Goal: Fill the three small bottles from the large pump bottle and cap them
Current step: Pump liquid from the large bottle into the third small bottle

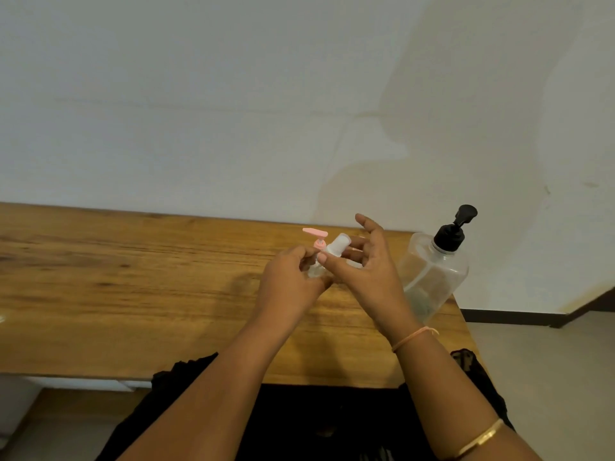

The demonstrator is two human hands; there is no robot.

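My left hand (289,283) grips a small clear bottle (315,269) low on its body, just above the wooden table (133,287). My right hand (361,271) pinches a white cap (338,245) at that bottle's top, with the other fingers spread. Behind my hands stands another small bottle with a pink pump top (317,236), mostly hidden. The large clear pump bottle (432,271) with a black pump head (453,231) stands upright at the table's right end, close beside my right hand. A third small bottle is not visible.
The table runs along a white wall (233,111). Its right edge lies just past the large bottle, with pale floor (549,361) beyond. My dark clothing (316,424) meets the near edge of the table.
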